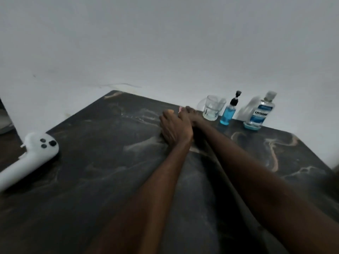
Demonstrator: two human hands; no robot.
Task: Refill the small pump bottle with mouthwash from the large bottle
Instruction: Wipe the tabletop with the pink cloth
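A small pump bottle with blue liquid and a black pump stands near the table's far edge. To its right is the large mouthwash bottle, clear with a blue label, a white cap and a little blue liquid at the bottom. My left hand and my right hand lie pressed together on the dark table, left of the bottles. Neither hand holds anything. The left hand partly hides the right one.
A clear drinking glass stands between my hands and the pump bottle. A white handheld device lies at the table's left edge. A pale wall rises right behind the table's far edge.
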